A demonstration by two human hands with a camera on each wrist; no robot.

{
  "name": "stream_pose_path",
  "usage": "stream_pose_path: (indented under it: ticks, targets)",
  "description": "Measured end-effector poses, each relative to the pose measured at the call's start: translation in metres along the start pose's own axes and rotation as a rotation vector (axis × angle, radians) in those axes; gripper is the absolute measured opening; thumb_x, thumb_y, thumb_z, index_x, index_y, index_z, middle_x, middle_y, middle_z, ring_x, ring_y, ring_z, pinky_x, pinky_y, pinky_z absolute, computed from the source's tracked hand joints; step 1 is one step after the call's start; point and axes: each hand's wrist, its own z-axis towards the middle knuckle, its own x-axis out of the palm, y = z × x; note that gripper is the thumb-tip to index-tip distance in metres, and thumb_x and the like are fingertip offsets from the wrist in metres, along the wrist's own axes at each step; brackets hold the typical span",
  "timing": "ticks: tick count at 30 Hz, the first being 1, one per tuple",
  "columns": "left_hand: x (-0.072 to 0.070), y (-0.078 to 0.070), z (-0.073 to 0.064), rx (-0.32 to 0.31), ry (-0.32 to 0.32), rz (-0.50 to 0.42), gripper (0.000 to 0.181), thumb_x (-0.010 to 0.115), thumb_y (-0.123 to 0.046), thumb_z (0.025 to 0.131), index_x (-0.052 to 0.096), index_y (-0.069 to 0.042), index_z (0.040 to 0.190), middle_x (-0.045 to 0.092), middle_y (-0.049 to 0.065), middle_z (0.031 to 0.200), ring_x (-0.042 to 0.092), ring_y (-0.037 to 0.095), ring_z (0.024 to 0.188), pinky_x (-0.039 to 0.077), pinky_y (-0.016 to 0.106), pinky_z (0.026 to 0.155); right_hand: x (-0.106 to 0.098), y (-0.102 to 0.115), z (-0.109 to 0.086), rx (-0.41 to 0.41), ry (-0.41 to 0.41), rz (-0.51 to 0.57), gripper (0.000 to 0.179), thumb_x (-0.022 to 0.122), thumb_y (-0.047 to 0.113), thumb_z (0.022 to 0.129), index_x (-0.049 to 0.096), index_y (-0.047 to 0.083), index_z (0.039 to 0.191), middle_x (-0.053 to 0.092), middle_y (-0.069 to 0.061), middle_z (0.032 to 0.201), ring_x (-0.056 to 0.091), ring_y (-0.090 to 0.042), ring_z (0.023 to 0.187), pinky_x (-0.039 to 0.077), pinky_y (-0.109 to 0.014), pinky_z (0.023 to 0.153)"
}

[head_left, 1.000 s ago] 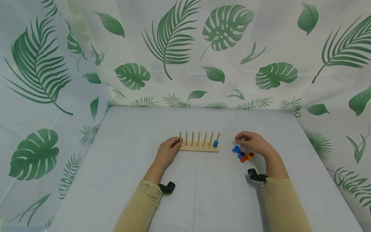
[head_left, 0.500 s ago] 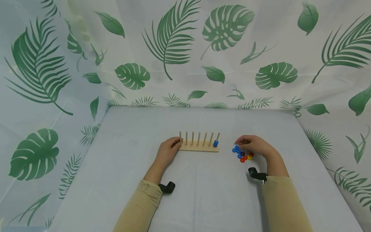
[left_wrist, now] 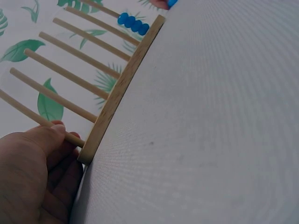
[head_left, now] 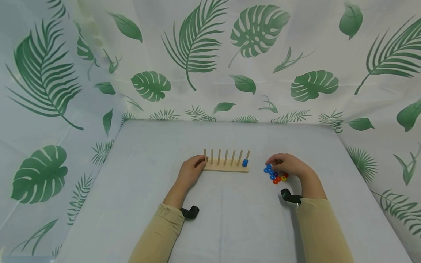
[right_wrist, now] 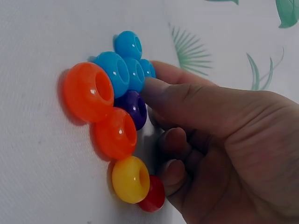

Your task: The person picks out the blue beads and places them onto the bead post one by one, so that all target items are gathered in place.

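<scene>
A wooden peg board (head_left: 227,168) with a row of upright pegs stands mid-table. My left hand (head_left: 190,170) holds its left end; in the left wrist view the thumb (left_wrist: 56,130) lies over the end peg, with fingers behind it. Several blue beads (left_wrist: 133,23) are stacked on the rightmost peg. To the right of the board, my right hand (head_left: 289,165) is down at a cluster of loose beads. Its thumb and index finger pinch a blue bead (right_wrist: 148,67) at the cluster's far edge, partly hidden by the thumb. The other fingers are curled beneath the palm.
Beside the right hand lie more blue beads (right_wrist: 112,72), a purple bead (right_wrist: 134,109), orange beads (right_wrist: 88,92), a yellow bead (right_wrist: 131,179) and a red bead (right_wrist: 153,193). A white cloth (head_left: 230,215) covers the table. A leaf-patterned curtain (head_left: 210,98) rises behind it.
My right hand has come down a little onto the beads, and its thumb and index finger have closed in on a blue one. The left hand and the peg board have stayed put.
</scene>
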Motion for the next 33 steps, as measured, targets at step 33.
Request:
stream_pose_path:
  ticks: [33]
  targets:
    - [0.0001,-0.0019,-0.0004,-0.032,0.018,0.001,0.030,0.062,-0.034,0.099,0.068,-0.020,0.124,0.069,0.001,0.123,0.065,0.020,0.115,0.054,0.038,0.098,0.0077,-0.0034,0.0004,0.000,-0.119,-0.021,0.030,0.067,0.036,0.094,0.061,0.013,0.112,0.057,-0.009,0.096,0.055,-0.021,0.072,0.049,-0.031,0.059]
